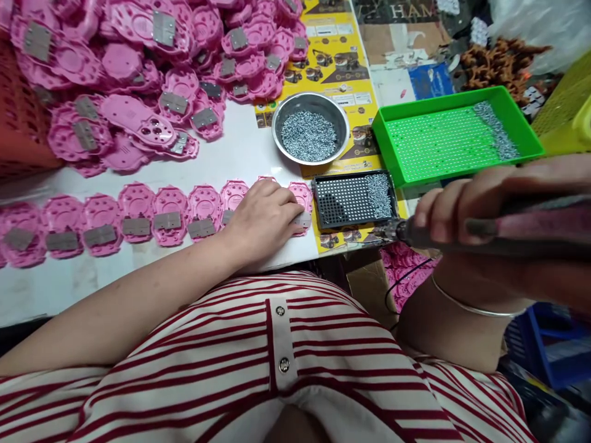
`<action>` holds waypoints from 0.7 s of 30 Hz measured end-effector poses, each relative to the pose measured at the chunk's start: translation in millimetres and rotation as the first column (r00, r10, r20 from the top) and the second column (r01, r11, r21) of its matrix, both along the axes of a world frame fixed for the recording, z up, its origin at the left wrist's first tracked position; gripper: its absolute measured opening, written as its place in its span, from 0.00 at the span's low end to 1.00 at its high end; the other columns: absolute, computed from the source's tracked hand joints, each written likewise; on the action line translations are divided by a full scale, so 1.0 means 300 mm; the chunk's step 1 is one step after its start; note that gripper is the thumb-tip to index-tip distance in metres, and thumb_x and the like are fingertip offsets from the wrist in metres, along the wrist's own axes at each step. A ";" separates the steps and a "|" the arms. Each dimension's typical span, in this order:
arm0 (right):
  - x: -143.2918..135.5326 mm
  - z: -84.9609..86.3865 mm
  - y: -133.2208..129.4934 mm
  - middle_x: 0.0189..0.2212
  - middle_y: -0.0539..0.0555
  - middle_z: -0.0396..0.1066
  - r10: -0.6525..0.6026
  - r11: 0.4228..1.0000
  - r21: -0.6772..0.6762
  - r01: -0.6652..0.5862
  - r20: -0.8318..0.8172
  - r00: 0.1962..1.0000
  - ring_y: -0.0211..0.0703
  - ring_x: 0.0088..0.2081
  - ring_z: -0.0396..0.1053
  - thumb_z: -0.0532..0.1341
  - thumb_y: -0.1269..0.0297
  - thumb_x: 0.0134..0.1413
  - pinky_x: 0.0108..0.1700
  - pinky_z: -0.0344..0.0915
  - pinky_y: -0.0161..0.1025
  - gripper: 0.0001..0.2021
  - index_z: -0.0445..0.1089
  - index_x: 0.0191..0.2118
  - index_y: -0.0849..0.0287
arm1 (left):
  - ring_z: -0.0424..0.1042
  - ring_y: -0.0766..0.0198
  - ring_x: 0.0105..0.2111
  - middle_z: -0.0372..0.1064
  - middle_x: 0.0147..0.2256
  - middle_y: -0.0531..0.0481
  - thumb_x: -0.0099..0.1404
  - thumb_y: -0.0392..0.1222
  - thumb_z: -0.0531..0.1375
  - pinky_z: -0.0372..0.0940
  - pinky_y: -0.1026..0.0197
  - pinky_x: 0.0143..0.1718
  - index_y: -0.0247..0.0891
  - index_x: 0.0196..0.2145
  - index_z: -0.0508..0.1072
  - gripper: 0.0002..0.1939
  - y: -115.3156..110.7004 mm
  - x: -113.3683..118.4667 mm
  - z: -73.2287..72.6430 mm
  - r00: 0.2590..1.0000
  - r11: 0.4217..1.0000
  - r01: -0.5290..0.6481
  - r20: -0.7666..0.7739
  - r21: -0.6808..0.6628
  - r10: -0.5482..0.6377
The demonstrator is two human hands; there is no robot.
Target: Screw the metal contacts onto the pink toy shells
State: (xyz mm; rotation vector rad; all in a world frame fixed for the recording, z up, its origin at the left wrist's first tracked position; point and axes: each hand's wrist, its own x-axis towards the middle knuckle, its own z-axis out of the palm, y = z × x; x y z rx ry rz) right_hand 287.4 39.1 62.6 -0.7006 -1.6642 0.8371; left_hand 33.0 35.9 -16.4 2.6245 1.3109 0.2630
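My left hand (265,218) lies palm down over the right end of a row of pink plastic casings (138,200). Its fingers and thumb hold the last casing (302,194), which has a grey metal plate (303,220) on its near part. Gripped in my right hand (457,209) is an electric screwdriver (512,237), pointing left and blurred in places. The driver's tip is close to the near right corner of a black perforated tray (341,200), where small screws (379,195) are heaped at the right side.
A metal bowl of screws (309,135) stands behind the black tray. Right of it is a green tray (434,141) with more screws. Pink casings (133,74) are piled at the back left beside a red basket (23,111). Brown pieces (496,64) lie at the back right.
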 end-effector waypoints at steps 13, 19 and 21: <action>-0.157 -0.073 -0.003 0.18 0.44 0.56 -0.226 0.974 -0.072 0.215 -0.265 0.937 0.36 0.17 0.58 0.65 0.41 0.53 0.18 0.60 0.36 0.20 0.69 0.38 0.53 | 0.69 0.49 0.44 0.76 0.44 0.42 0.71 0.46 0.56 0.63 0.46 0.52 0.33 0.45 0.80 0.17 -0.036 -0.012 -0.005 1.000 0.998 0.004 0.013 0.066 -0.005; -0.167 -0.150 0.022 0.18 0.45 0.57 -0.169 0.980 0.053 0.192 -0.289 0.942 0.36 0.17 0.58 0.62 0.48 0.57 0.18 0.60 0.34 0.13 0.73 0.41 0.51 | 0.70 0.49 0.43 0.76 0.44 0.40 0.69 0.47 0.60 0.65 0.47 0.49 0.31 0.47 0.79 0.17 -0.036 -0.014 -0.009 0.998 0.997 -0.002 0.056 0.073 -0.002; -0.171 -0.168 0.032 0.17 0.45 0.57 -0.135 0.981 0.085 0.174 -0.342 0.930 0.35 0.16 0.58 0.62 0.49 0.56 0.17 0.59 0.33 0.13 0.74 0.41 0.50 | 0.70 0.49 0.45 0.75 0.46 0.40 0.68 0.48 0.61 0.65 0.47 0.50 0.31 0.48 0.78 0.18 -0.037 -0.019 -0.010 0.994 0.996 -0.006 0.113 0.093 -0.004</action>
